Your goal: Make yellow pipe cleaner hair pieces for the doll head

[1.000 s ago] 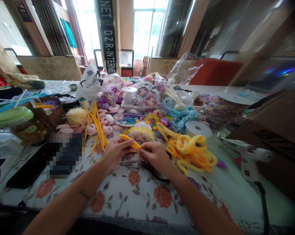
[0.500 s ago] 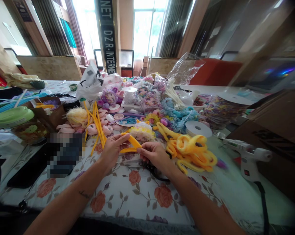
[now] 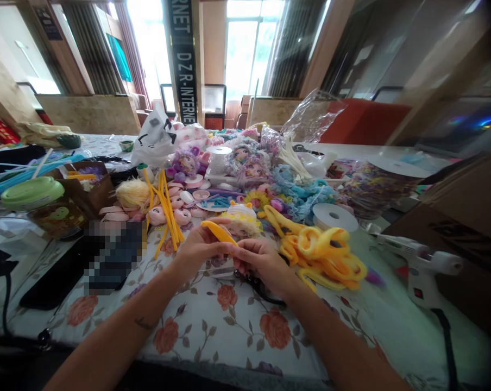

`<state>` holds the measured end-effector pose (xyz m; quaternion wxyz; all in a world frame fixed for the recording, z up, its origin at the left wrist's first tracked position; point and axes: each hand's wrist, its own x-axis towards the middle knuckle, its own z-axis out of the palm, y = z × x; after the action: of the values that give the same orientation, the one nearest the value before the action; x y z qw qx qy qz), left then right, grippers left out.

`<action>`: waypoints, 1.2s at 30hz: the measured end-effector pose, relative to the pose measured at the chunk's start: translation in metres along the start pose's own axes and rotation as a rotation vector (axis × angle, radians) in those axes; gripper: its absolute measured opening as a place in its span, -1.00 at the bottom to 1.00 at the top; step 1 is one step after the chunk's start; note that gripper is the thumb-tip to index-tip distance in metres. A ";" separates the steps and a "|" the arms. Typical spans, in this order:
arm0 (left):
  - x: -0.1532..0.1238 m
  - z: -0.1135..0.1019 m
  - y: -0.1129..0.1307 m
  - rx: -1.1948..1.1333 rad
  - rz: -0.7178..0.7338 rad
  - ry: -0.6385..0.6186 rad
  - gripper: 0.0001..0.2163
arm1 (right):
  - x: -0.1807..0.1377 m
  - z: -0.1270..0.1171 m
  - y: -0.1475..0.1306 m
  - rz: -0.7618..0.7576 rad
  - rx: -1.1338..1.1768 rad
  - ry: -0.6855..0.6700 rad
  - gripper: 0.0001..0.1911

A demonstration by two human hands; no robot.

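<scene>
Between my hands is a short piece of yellow pipe cleaner [image 3: 220, 233], bent over on itself. My left hand [image 3: 200, 244] is closed on it from below, thumb toward my right fingertips. My right hand [image 3: 258, 259] pinches its near end, and the two hands touch. Just beyond lies a doll head with pale yellow hair [image 3: 245, 222], partly hidden by my fingers. Under my right hand are dark-handled scissors [image 3: 265, 293], mostly covered. A heap of fluffy yellow cord [image 3: 322, 252] lies to the right of my right hand.
Straight yellow pipe cleaners [image 3: 170, 212] lie beside several doll heads [image 3: 182, 216] at left. A white glue gun [image 3: 422, 266] stands at right near a cardboard box [image 3: 469, 228]. A green-lidded cup [image 3: 33, 194], a white spool [image 3: 335, 216] and a black phone [image 3: 54, 277] also lie around.
My left fingers have shifted along the yellow piece, and its open loop is now folded together. My hands have come closer and touch. The view has turned slightly left.
</scene>
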<state>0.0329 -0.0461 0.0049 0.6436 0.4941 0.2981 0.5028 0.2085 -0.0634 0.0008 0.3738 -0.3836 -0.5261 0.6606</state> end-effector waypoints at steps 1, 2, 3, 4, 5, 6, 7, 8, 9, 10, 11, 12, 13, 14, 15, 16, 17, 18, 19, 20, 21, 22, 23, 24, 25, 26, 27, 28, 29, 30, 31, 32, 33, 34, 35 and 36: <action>-0.001 0.001 -0.001 0.005 -0.020 -0.041 -0.65 | -0.001 0.000 -0.001 0.040 0.062 -0.040 -0.72; -0.002 0.001 -0.002 0.001 -0.033 -0.061 -0.70 | -0.001 0.000 -0.001 0.080 0.125 -0.077 -0.73; -0.003 0.001 -0.002 -0.013 -0.037 -0.067 -0.73 | -0.002 -0.001 -0.001 0.114 0.188 -0.106 -0.74; -0.003 0.002 -0.003 -0.030 -0.037 -0.065 -0.76 | -0.002 -0.001 -0.001 0.137 0.244 -0.128 -0.75; -0.004 0.002 -0.003 -0.047 -0.031 -0.059 -0.77 | -0.002 -0.002 -0.001 0.151 0.291 -0.143 -0.76; -0.004 0.003 -0.004 -0.058 -0.021 -0.047 -0.79 | -0.001 -0.002 0.000 0.160 0.328 -0.153 -0.77; -0.004 0.003 -0.003 -0.062 -0.006 -0.034 -0.81 | -0.001 -0.002 0.000 0.166 0.352 -0.159 -0.77; -0.004 0.004 -0.003 -0.062 0.010 -0.013 -0.83 | 0.000 -0.002 0.001 0.171 0.364 -0.161 -0.77; -0.004 0.005 -0.003 -0.061 0.026 0.012 -0.84 | 0.000 -0.002 0.002 0.172 0.371 -0.160 -0.78; -0.004 0.006 -0.002 -0.059 0.039 0.042 -0.86 | 0.001 -0.001 0.003 0.170 0.374 -0.156 -0.78; -0.004 0.006 -0.002 -0.056 0.052 0.073 -0.86 | 0.001 -0.001 0.004 0.163 0.376 -0.149 -0.79; -0.003 0.006 -0.001 -0.050 0.064 0.103 -0.87 | 0.001 -0.001 0.005 0.152 0.375 -0.140 -0.79; -0.003 0.006 -0.001 -0.042 0.078 0.129 -0.87 | 0.002 -0.001 0.005 0.141 0.374 -0.130 -0.79; -0.002 0.005 -0.001 -0.033 0.094 0.150 -0.87 | 0.002 0.000 0.005 0.131 0.369 -0.118 -0.79; -0.001 0.004 -0.001 -0.022 0.110 0.165 -0.87 | 0.002 0.000 0.005 0.124 0.361 -0.105 -0.79; 0.000 0.003 -0.001 -0.013 0.128 0.177 -0.87 | 0.002 0.000 0.004 0.120 0.352 -0.092 -0.78; 0.001 0.001 -0.001 -0.004 0.148 0.192 -0.86 | 0.002 0.000 0.004 0.119 0.341 -0.080 -0.78; 0.003 -0.001 -0.001 0.004 0.165 0.208 -0.85 | 0.001 0.001 0.004 0.118 0.330 -0.071 -0.78; 0.004 -0.003 -0.001 0.012 0.178 0.226 -0.84 | 0.001 0.001 0.004 0.119 0.320 -0.065 -0.77; 0.005 -0.004 -0.002 0.023 0.191 0.245 -0.84 | 0.001 0.001 0.003 0.119 0.313 -0.063 -0.77; 0.006 -0.006 -0.002 0.041 0.204 0.265 -0.83 | 0.001 0.001 0.003 0.118 0.307 -0.062 -0.77; 0.007 -0.006 -0.002 0.069 0.220 0.287 -0.82 | 0.001 0.001 0.003 0.118 0.304 -0.060 -0.77; 0.007 -0.007 -0.002 0.111 0.237 0.313 -0.82 | 0.001 0.001 0.004 0.119 0.301 -0.055 -0.77; 0.007 -0.006 -0.002 0.167 0.260 0.348 -0.82 | 0.001 0.002 0.004 0.118 0.299 -0.048 -0.77; 0.006 -0.005 -0.003 0.236 0.288 0.390 -0.82 | 0.001 0.002 0.004 0.117 0.295 -0.040 -0.77; 0.005 -0.004 -0.003 0.311 0.322 0.435 -0.82 | 0.001 0.002 0.005 0.113 0.289 -0.031 -0.77; 0.004 -0.003 -0.004 0.383 0.360 0.480 -0.83 | 0.001 0.002 0.005 0.109 0.285 -0.023 -0.77; 0.003 -0.002 -0.004 0.445 0.399 0.519 -0.82 | 0.001 0.003 0.006 0.105 0.284 -0.020 -0.77; 0.001 -0.001 -0.005 0.494 0.436 0.551 -0.82 | 0.002 0.003 0.006 0.104 0.285 -0.020 -0.77; 0.000 0.000 -0.006 0.532 0.469 0.577 -0.82 | 0.002 0.004 0.006 0.105 0.286 -0.023 -0.77; -0.001 0.001 -0.007 0.562 0.496 0.599 -0.82 | 0.002 0.005 0.006 0.108 0.287 -0.027 -0.76; -0.002 0.001 -0.008 0.587 0.517 0.616 -0.82 | 0.002 0.006 0.006 0.112 0.288 -0.033 -0.76; -0.003 0.001 -0.009 0.607 0.532 0.628 -0.83 | 0.002 0.007 0.006 0.115 0.287 -0.037 -0.76; -0.004 0.001 -0.009 0.621 0.545 0.638 -0.83 | 0.002 0.009 0.006 0.119 0.285 -0.041 -0.76; -0.004 0.001 -0.010 0.625 0.554 0.647 -0.84 | 0.002 0.010 0.006 0.124 0.283 -0.044 -0.76; -0.004 0.001 -0.010 0.617 0.554 0.653 -0.84 | 0.001 0.011 0.005 0.129 0.286 -0.049 -0.75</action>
<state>0.0361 -0.0505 -0.0040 0.1847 0.5385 0.4756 0.6706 0.1974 -0.0677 -0.0025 0.3685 -0.3432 -0.4097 0.7606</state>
